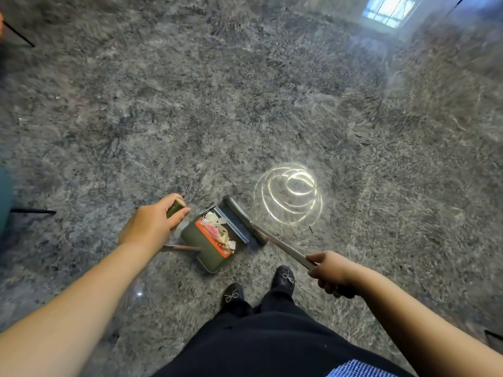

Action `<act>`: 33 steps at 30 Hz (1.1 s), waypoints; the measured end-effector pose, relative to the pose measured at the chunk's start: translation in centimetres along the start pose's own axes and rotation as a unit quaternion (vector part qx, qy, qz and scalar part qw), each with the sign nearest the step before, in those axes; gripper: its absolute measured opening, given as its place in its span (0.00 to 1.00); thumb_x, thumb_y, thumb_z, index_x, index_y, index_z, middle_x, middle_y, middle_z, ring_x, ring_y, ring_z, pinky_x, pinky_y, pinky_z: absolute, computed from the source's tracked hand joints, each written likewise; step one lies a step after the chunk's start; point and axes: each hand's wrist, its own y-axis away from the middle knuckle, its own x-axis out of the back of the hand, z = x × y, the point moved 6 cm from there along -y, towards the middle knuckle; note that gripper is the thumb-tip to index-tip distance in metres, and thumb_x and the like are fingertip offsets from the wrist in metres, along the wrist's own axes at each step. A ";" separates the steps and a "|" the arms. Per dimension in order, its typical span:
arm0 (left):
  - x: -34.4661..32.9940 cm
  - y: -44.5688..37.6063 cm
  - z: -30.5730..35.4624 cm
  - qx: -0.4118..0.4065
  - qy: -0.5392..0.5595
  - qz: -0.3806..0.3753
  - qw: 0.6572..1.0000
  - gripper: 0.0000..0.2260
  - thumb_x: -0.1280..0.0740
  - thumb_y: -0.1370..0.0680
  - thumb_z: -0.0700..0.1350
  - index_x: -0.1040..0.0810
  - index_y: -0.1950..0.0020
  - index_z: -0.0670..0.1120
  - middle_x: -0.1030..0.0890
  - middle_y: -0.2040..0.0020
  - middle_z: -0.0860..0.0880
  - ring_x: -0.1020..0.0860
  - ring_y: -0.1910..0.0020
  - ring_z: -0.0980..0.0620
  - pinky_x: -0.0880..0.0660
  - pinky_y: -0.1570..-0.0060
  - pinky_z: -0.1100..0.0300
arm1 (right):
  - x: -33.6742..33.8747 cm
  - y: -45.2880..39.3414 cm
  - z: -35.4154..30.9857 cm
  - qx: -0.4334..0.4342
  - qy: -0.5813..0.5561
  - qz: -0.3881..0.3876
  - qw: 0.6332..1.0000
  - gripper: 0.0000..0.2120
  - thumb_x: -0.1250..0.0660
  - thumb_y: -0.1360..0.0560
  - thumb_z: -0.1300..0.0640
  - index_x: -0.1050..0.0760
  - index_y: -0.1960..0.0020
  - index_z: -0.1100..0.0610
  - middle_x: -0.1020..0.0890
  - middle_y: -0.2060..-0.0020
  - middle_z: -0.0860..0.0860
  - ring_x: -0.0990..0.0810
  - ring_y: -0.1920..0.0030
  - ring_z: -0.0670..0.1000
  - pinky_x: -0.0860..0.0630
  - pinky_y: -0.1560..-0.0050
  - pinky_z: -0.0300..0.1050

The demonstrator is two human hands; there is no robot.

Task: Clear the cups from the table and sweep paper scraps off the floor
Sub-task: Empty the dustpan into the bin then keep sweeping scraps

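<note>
The floor [245, 91] is polished grey stone with a mottled, marbled grain, and it fills nearly the whole view; it shines enough to throw back a bright coiled ring of lamp light [290, 193] just past the broom head, and a pale blue window reflection [389, 9] at the far upper right; thin dark furniture legs [19, 34] cut in at the left edge.

The left hand [152, 224] has its fingers curled round the top of the dustpan's green handle [175, 208]; the olive dustpan [209, 246] stands on the floor just ahead of the person's black shoes [284, 276], its mouth turned toward the broom; inside it, against the orange comb teeth, lie the paper scraps [220, 227], white and pink.

The right hand [330, 270] grips the broom's metal pole [283, 247], fingers wrapped closed about it; the dark broom head [245, 219] rests on the floor right against the dustpan's lip.

Black trousers [272, 344] fill the lower middle.
</note>
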 end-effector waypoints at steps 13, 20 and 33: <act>-3.2 1.6 5.9 -0.106 -0.005 -0.066 0.992 0.05 0.34 0.23 0.59 0.26 0.48 0.63 0.23 0.65 0.54 0.24 0.64 0.50 0.31 0.66 0.57 | 0.8 3.1 6.1 -0.019 -0.193 0.085 0.977 0.17 0.43 0.22 0.66 0.27 0.39 0.51 0.31 0.73 0.53 0.35 0.79 0.47 0.39 0.79 0.36; -6.3 0.0 13.3 -0.170 -0.032 -0.091 0.981 0.06 0.35 0.23 0.61 0.29 0.47 0.64 0.23 0.63 0.54 0.24 0.63 0.50 0.30 0.66 0.57 | 3.0 3.9 12.3 -0.043 -0.297 0.135 0.944 0.17 0.44 0.22 0.67 0.25 0.41 0.50 0.32 0.76 0.53 0.36 0.81 0.47 0.40 0.79 0.35; -13.1 -1.8 26.9 -0.221 -0.077 -0.099 0.967 0.10 0.38 0.22 0.63 0.28 0.44 0.62 0.25 0.61 0.54 0.24 0.61 0.48 0.32 0.68 0.58 | 9.4 2.6 22.0 -0.097 -0.317 0.162 0.929 0.14 0.44 0.23 0.68 0.26 0.42 0.60 0.32 0.80 0.53 0.36 0.81 0.49 0.40 0.77 0.35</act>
